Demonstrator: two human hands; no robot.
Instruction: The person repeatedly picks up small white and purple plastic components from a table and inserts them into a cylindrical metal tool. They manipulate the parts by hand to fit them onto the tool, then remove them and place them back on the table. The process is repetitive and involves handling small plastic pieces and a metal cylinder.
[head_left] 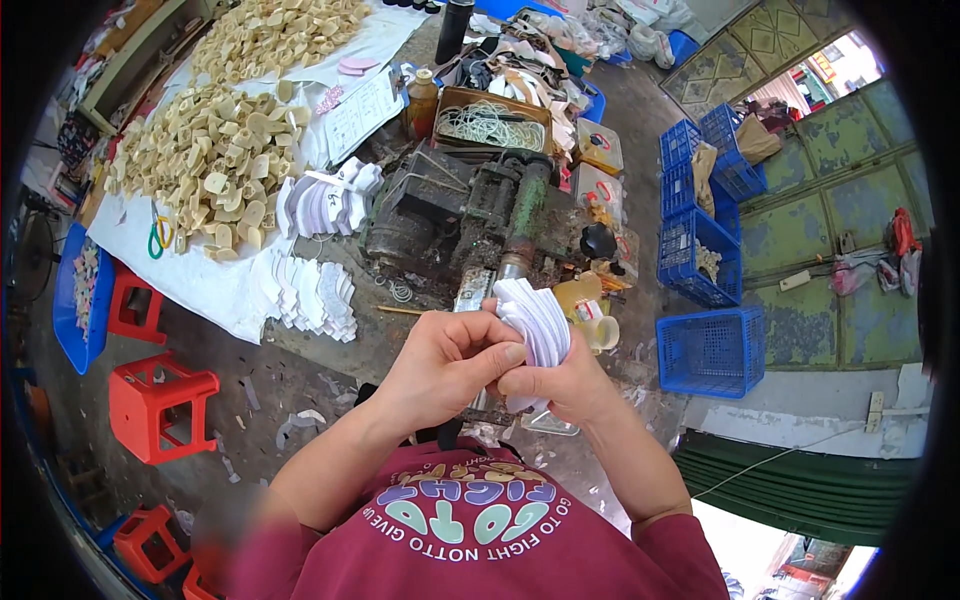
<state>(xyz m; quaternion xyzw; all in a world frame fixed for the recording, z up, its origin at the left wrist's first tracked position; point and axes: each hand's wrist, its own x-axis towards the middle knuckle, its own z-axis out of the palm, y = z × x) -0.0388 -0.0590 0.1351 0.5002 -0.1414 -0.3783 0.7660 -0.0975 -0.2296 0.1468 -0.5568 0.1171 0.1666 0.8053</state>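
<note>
A stack of thin white curved pieces with a faint lilac tint is held up in front of my chest. My right hand closes round its right side, with the thumb across the lower part. My left hand pinches the stack's left edge, its thumb tip close to my right thumb. Just beyond the stack is a greasy dark machine with a green cylinder and a bare metal arm pointing toward me. Similar stacks of white pieces lie on the cloth left of the machine.
Cream-coloured moulded pieces form a large heap on the white sheet, near scissors. Behind the machine sits a box of string beside a brown bottle. Red stools stand at left, blue crates at right.
</note>
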